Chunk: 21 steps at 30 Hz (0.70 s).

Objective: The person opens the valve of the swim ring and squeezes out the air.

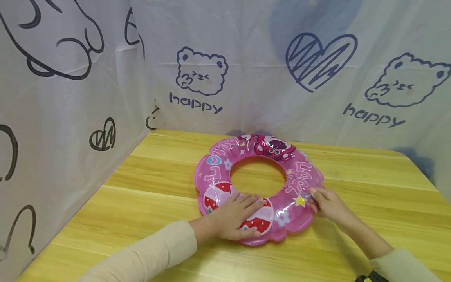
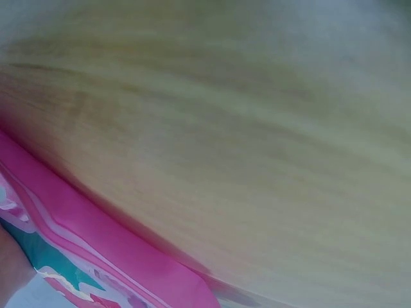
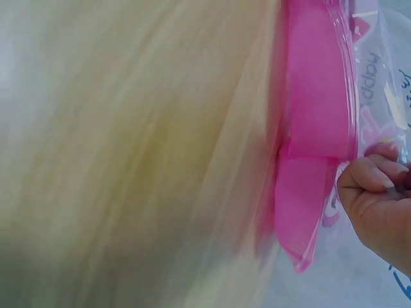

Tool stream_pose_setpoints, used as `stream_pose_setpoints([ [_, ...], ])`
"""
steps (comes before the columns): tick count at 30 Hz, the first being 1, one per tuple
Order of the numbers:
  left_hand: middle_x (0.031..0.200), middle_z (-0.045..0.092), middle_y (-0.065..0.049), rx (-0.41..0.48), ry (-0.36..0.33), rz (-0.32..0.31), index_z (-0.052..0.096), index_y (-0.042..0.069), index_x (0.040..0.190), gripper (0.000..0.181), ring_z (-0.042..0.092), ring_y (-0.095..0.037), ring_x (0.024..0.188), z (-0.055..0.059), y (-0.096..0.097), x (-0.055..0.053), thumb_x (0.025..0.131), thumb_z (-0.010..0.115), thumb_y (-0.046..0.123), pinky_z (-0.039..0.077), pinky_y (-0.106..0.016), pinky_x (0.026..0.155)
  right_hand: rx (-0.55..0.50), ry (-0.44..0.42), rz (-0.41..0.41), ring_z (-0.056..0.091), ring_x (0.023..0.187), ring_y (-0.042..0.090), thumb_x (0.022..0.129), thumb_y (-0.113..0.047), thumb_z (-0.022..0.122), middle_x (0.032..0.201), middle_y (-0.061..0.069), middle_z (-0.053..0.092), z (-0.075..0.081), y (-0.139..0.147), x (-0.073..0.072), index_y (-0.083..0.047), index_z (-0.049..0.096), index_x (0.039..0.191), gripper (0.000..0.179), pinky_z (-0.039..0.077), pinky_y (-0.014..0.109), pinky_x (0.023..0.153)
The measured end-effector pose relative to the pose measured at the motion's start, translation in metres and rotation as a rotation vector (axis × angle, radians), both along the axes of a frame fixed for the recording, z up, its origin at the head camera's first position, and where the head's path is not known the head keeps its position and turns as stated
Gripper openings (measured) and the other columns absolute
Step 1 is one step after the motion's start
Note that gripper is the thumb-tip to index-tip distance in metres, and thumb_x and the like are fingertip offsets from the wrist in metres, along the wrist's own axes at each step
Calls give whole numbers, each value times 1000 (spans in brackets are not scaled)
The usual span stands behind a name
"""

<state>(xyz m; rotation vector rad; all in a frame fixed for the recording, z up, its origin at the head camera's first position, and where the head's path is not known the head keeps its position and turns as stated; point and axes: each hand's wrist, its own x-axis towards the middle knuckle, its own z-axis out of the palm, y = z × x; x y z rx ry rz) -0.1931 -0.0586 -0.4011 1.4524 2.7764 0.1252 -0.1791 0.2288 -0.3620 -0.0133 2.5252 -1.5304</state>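
Note:
A pink inflatable swim ring [image 1: 297,182] with a bear picture, strawberry prints and lettering lies on the wooden table. My left hand [image 1: 236,217] rests on its near side, fingers spread over the strawberry print. At the ring's right edge, my right hand [image 1: 329,204] pinches the plastic between thumb and curled fingers. The right wrist view shows that hand [image 3: 379,199] against the seam of the ring [image 3: 314,96]; its fingertips are partly hidden. Only a sliver of the left hand [image 2: 11,266] appears in the left wrist view, beside the ring's pink underside [image 2: 96,224].
The yellow wood-grain table [image 1: 141,203] extends around the ring. White cloth [image 1: 246,86] printed with bears, hearts and "happy" hangs behind it, and more cloth [image 1: 70,117] hangs along the left. A dark band [image 1: 371,277] shows near the right sleeve.

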Motion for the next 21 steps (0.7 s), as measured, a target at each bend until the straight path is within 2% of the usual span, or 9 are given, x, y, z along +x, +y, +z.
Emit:
stream_pose_setpoints([
  [6,156,19,-6,-7,-19,6,15,17,150,74,21,-26,143,2,0,1,91,37,57,15,-51,116,-62,-22,-112,43,53,3,102,-20,27,62,-5,48,-3,-9,3,-2,51,83,36,43,19,51],
  [12,156,19,-7,9,-23,1,14,17,150,74,21,-27,143,2,-1,1,92,36,57,16,-51,116,-53,-20,-213,41,53,4,102,-19,26,61,-6,48,-3,-16,6,-1,51,84,36,40,18,49],
  [21,155,21,-7,29,-18,-3,14,17,150,74,23,-28,142,1,-1,1,92,36,57,17,-51,115,-93,-10,-303,43,56,2,101,-18,24,61,-8,48,-5,-22,11,-1,52,85,36,41,18,52],
])
